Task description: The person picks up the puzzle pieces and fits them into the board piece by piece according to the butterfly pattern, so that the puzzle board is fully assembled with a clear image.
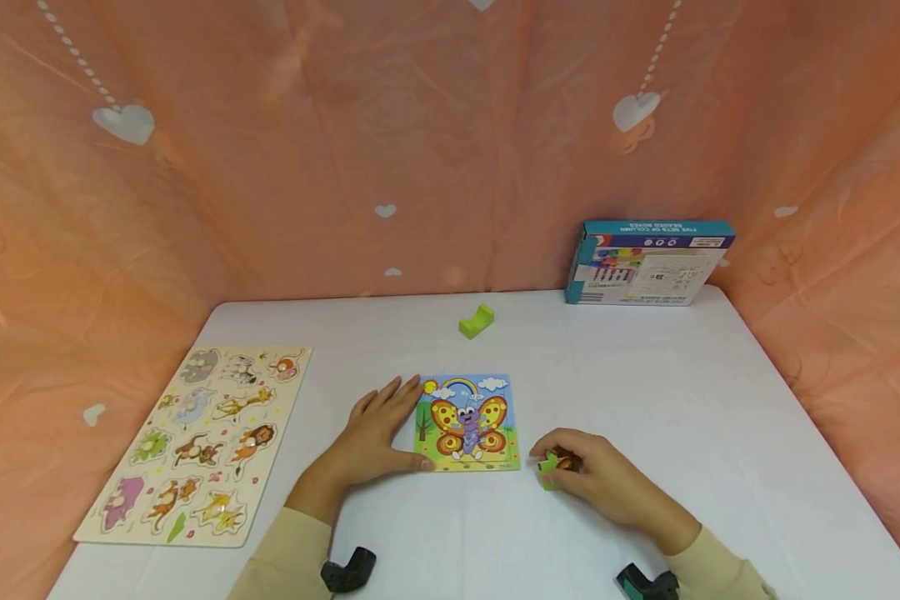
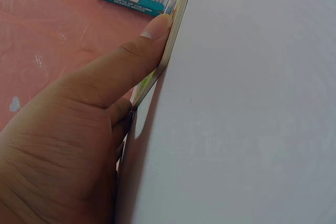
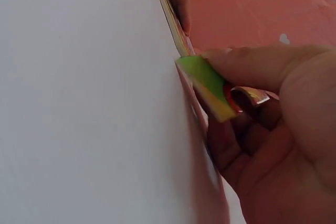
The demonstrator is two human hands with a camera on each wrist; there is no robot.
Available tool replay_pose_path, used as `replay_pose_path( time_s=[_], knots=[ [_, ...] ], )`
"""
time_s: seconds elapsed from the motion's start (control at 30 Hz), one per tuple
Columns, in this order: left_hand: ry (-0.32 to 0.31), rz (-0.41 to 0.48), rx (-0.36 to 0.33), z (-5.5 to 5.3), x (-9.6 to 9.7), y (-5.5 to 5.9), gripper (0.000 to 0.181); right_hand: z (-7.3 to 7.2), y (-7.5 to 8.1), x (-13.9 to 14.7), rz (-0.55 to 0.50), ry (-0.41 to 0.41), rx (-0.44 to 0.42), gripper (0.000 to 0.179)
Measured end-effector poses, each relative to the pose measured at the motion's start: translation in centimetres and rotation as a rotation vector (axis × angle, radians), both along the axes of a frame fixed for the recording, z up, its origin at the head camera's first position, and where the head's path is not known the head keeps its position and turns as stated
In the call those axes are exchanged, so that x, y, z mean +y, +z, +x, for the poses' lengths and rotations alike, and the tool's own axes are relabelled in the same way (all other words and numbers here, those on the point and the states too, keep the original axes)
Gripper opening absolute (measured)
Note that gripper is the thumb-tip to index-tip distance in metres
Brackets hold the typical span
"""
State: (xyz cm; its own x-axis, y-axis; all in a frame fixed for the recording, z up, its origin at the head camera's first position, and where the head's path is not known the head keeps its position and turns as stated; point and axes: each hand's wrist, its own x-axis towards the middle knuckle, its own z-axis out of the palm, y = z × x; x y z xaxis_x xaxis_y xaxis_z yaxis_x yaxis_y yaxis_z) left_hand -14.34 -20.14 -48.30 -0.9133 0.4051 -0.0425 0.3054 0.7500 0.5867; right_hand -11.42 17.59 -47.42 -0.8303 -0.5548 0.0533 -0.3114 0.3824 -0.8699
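Observation:
A square butterfly puzzle (image 1: 470, 425) lies on the white table in the head view. My left hand (image 1: 378, 433) rests along its left side, thumb on the lower edge and fairly straight fingers by the upper left corner. In the left wrist view the thumb (image 2: 142, 48) touches the board's edge. Just right of the board, my right hand (image 1: 588, 475) pinches a green puzzle piece (image 1: 547, 468). The right wrist view shows this green and yellow puzzle piece (image 3: 207, 87) tilted between thumb and fingers; something red and brown behind it is partly hidden.
On the left lies an animal puzzle board (image 1: 210, 450). A small green curved block (image 1: 477, 322) sits behind the butterfly board. A box (image 1: 648, 265) stands at the back right of the table, against the orange curtain (image 1: 435, 150).

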Motion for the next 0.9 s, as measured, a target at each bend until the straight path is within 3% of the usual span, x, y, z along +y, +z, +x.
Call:
replay_pose_path(
  time_s=[0.2,0.47,0.67,0.9],
  knots=[
    [-0.002,0.0,0.001,0.0,0.0,0.0,0.119,0.2,-0.3,-1.1,-0.058,-0.074,-0.026,0.027],
    [0.001,-0.008,-0.003,0.0,0.0,-0.1,0.12,0.5,-0.2,-2.3,-0.12,-0.062,-0.147,0.024],
    [0.005,-0.014,-0.005,-0.1,0.0,-0.2,0.119,0.8,-0.1,-3.5,-0.173,-0.036,-0.177,0.015],
    [0.003,-0.014,0.004,-0.1,0.0,-0.3,0.119,0.6,-0.2,-4.3,-0.231,-0.073,-0.204,0.015]
  ],
)
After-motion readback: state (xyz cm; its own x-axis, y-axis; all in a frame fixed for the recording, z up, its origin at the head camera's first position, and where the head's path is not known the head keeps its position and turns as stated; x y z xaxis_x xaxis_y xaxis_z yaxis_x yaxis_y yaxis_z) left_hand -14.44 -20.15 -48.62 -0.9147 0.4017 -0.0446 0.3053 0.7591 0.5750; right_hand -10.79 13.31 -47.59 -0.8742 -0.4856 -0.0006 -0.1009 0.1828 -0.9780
